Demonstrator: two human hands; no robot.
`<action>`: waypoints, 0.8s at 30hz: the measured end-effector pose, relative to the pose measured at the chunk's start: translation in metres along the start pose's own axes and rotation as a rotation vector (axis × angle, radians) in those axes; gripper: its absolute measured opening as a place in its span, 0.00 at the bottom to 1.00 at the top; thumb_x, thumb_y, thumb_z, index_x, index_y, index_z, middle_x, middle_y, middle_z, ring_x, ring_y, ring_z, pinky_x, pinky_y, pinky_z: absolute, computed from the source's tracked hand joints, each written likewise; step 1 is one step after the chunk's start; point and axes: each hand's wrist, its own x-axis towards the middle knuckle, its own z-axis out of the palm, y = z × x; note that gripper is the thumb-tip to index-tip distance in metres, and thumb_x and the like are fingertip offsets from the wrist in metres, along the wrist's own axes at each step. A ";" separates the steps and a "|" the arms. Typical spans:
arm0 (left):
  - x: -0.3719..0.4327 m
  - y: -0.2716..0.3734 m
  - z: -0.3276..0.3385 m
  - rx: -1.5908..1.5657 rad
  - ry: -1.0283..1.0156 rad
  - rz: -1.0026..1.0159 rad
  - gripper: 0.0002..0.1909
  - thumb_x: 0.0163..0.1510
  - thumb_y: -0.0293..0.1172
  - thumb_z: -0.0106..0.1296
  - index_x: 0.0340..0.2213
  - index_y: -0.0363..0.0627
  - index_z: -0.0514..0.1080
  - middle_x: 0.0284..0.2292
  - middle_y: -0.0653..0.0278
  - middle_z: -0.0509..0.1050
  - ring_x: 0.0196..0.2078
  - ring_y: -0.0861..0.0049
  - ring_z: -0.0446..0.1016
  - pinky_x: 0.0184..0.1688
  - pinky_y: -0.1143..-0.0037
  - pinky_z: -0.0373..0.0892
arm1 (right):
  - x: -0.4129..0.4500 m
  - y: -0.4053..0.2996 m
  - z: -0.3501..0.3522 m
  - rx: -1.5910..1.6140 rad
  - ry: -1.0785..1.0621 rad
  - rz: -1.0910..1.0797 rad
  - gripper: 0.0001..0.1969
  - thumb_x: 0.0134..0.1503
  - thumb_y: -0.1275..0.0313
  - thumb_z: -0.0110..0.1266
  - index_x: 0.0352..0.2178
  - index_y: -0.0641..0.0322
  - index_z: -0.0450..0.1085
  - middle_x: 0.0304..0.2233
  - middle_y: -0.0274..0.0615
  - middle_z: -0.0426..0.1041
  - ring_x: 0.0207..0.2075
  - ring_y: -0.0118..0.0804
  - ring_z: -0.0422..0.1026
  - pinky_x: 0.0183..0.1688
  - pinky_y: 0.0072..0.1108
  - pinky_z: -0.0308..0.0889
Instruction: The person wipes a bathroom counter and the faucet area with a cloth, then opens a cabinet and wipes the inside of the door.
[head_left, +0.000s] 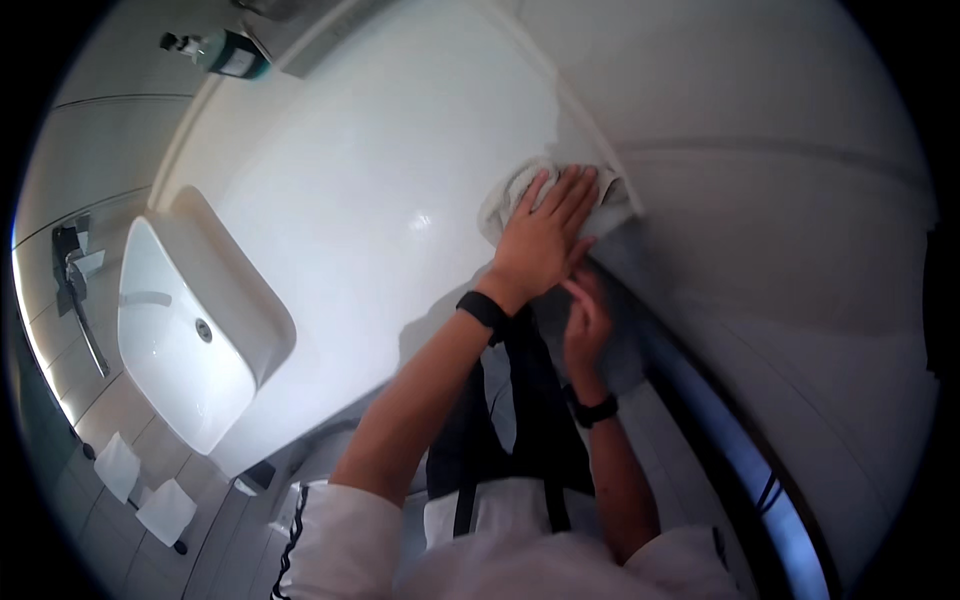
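My left hand (544, 236) lies over a bunched, light-coloured cloth (499, 206), pressing it onto a white countertop (360, 187) near the right edge. Its fingers reach across the folds, and a dark fold shows past the fingertips. A black band circles that wrist. Lower down, my right hand (589, 322) is just beyond the counter's front edge, close under the left hand. Blur and shadow hide most of its fingers, and nothing can be made out in it. It also has a black band at the wrist.
A white vessel basin (187, 337) with a round drain stands on the left of the counter. A wall-mounted tap (82, 300) is beside it. At the back is a teal pump bottle (236, 56) with a label. Pale wall (750, 225) borders the right side. White rolls or cloths (165, 511) hang lower left.
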 end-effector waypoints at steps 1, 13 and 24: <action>-0.009 0.011 0.001 0.017 -0.028 0.012 0.34 0.60 0.43 0.50 0.64 0.43 0.60 0.67 0.61 0.57 0.71 0.66 0.51 0.71 0.59 0.43 | -0.018 -0.001 -0.015 -0.004 -0.004 0.029 0.18 0.67 0.77 0.39 0.56 0.70 0.67 0.59 0.58 0.68 0.60 0.57 0.67 0.61 0.38 0.63; -0.056 0.037 -0.015 -0.193 0.073 0.102 0.25 0.49 0.18 0.46 0.51 0.36 0.71 0.57 0.54 0.71 0.66 0.57 0.62 0.69 0.56 0.53 | 0.038 -0.027 0.001 0.694 0.108 0.678 0.28 0.71 0.55 0.40 0.59 0.70 0.62 0.57 0.50 0.69 0.59 0.41 0.66 0.61 0.26 0.58; -0.276 -0.096 -0.083 0.413 0.317 -0.516 0.27 0.61 0.26 0.39 0.61 0.32 0.60 0.65 0.44 0.59 0.69 0.45 0.53 0.69 0.52 0.48 | 0.097 -0.014 0.048 0.579 0.334 0.848 0.37 0.70 0.48 0.35 0.62 0.77 0.53 0.61 0.59 0.62 0.62 0.51 0.62 0.63 0.32 0.56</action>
